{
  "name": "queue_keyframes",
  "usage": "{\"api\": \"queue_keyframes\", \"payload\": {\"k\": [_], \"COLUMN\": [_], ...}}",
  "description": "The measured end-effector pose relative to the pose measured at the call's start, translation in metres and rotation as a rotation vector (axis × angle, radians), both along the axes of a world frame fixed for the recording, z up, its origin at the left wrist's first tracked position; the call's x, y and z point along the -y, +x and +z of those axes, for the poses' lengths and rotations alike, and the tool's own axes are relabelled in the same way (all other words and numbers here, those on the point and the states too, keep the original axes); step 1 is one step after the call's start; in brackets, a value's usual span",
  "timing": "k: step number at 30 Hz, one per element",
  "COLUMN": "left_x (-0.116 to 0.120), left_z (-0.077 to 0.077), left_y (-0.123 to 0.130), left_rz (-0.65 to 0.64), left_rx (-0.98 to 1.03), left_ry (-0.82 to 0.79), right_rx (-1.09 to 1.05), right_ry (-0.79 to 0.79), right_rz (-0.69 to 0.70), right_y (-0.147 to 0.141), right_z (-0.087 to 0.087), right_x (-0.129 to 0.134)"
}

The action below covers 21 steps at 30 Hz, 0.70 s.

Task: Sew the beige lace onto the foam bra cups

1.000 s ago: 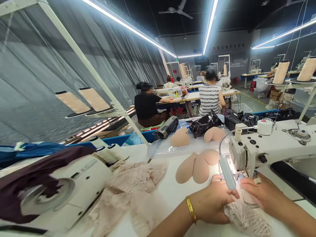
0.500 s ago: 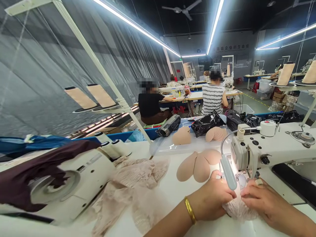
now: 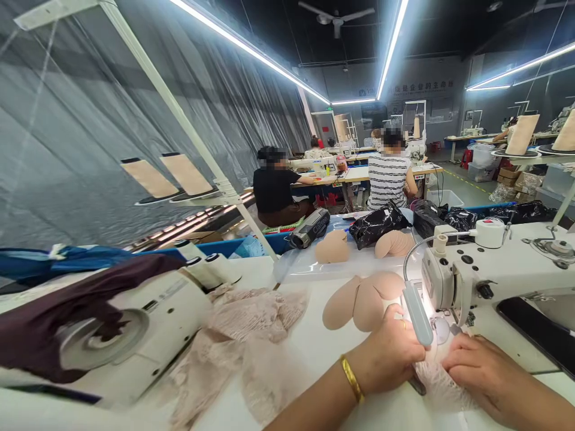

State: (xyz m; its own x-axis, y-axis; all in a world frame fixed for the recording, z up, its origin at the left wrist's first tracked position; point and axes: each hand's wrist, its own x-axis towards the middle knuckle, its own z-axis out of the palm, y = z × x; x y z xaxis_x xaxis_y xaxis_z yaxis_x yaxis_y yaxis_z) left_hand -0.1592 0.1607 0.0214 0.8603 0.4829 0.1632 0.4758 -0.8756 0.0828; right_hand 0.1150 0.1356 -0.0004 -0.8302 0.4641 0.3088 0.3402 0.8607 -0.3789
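Under the sewing machine head (image 3: 442,269), a piece of pale pink lace fabric (image 3: 444,383) lies in bright lamp light. My left hand (image 3: 395,347), a gold bangle at its wrist, is closed with its fingertips on the left edge of the lace beside the needle area. A dark, narrow object (image 3: 418,384) pokes out below that hand; its kind I cannot make out. My right hand (image 3: 480,371) pinches the lace from the right, just in front of the presser area. The grey lamp (image 3: 418,314) partly hides the stitching spot.
Beige bra cups (image 3: 366,302) lie behind my left hand, with more on a plastic sheet. Crumpled lace (image 3: 260,317) is spread left, beside another white machine (image 3: 144,329) draped with dark cloth. Black plastic bags (image 3: 380,224) sit behind. Two people work at tables ahead.
My right hand has shifted slightly down and right along with the lace. My left hand has moved slightly, and the dark object below it shows more now.
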Motion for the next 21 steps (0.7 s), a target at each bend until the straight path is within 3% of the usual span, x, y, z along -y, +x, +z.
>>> {"api": "queue_keyframes", "payload": {"k": [9, 15, 19, 21], "left_x": [0.001, 0.005, 0.005, 0.006], "left_z": [-0.008, -0.01, -0.016, -0.018], "left_y": [0.009, 0.014, 0.023, 0.029], "left_rz": [-0.044, 0.017, 0.078, 0.126], "left_rx": [0.072, 0.19, 0.281, 0.324], "left_ry": [0.248, 0.379, 0.395, 0.318], "right_rx": [0.098, 0.048, 0.054, 0.075], "right_ry": [0.136, 0.137, 0.114, 0.109], "right_rz": [-0.179, -0.358, -0.445, -0.463], "right_y": [0.01, 0.016, 0.017, 0.017], "right_z": [-0.02, -0.036, -0.036, -0.034], "right_x": [-0.004, -0.007, -0.011, -0.013]}}
